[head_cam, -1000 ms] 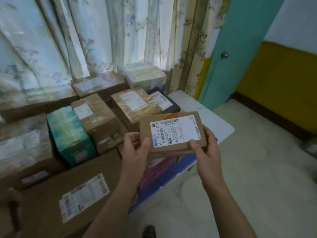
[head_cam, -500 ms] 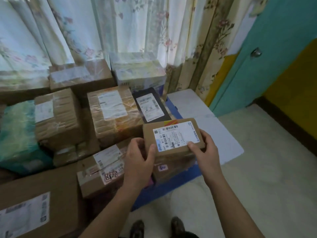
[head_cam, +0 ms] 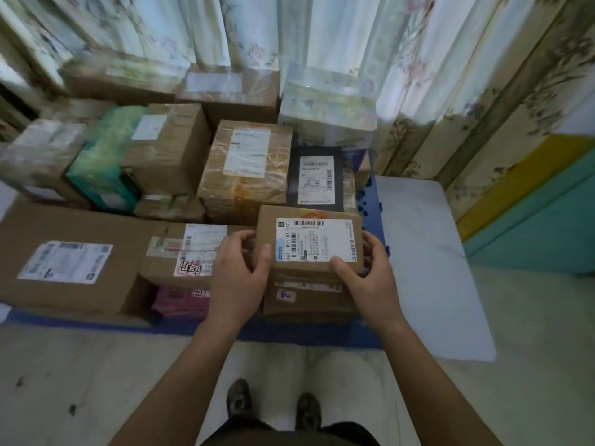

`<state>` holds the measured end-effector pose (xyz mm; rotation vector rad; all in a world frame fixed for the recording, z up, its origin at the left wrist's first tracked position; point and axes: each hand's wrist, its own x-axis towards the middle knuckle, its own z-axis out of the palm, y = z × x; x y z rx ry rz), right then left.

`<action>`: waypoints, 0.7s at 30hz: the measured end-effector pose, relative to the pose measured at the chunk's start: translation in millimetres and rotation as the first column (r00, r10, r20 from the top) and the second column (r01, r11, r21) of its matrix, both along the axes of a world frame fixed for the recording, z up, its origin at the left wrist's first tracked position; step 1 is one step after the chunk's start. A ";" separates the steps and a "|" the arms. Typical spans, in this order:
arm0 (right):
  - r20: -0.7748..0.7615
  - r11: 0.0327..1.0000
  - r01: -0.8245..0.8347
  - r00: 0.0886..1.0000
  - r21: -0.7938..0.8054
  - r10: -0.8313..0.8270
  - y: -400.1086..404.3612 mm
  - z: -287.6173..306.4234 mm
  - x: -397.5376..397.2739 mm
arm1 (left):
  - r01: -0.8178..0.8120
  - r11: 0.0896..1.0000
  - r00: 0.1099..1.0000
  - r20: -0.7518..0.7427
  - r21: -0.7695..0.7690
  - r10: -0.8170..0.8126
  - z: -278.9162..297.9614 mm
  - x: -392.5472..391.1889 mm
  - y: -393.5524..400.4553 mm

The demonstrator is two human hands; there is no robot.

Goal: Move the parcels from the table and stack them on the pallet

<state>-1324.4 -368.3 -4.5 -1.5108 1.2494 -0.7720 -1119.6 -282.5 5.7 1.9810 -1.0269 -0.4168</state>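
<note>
— What's changed in the last second?

— I've brought the small parcel [head_cam: 309, 241] down from mid-air. It now sits at the pallet's [head_cam: 373, 201] front right corner, on or just above a brown box [head_cam: 306, 297] already stacked there; I can't tell whether it has fully landed.

— Your hands?

— My left hand [head_cam: 240, 278] pinches its left end, thumb on top by the label. My right hand [head_cam: 370, 278] clasps the right end, thumb on the near edge. I'd judge this parcel nearly placed, release still to come.

— And around it?

— The blue pallet is crowded: a black parcel [head_cam: 317, 180] just behind, a taped box [head_cam: 246, 169] beside that, a large carton [head_cam: 70, 255] at the front left. Curtains [head_cam: 289, 33] hang behind, a pale mat [head_cam: 425, 268] lies to the right, and a teal wall [head_cam: 544, 226] beyond.
</note>
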 end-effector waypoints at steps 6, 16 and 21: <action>-0.251 0.927 -0.115 0.968 -0.357 0.023 -6.4 28.0 11.9 | -0.057 0.998 0.987 0.150 0.002 0.056 7.9 31.4 27.5; -0.596 0.671 -0.607 0.746 -0.426 0.296 49.6 77.5 182.0 | -0.348 0.931 0.889 0.353 0.107 0.292 45.9 225.0 131.0; -0.561 0.653 -0.626 0.749 -0.427 0.352 115.5 83.4 299.1 | -0.486 0.872 0.819 0.380 0.059 0.431 59.6 346.9 232.2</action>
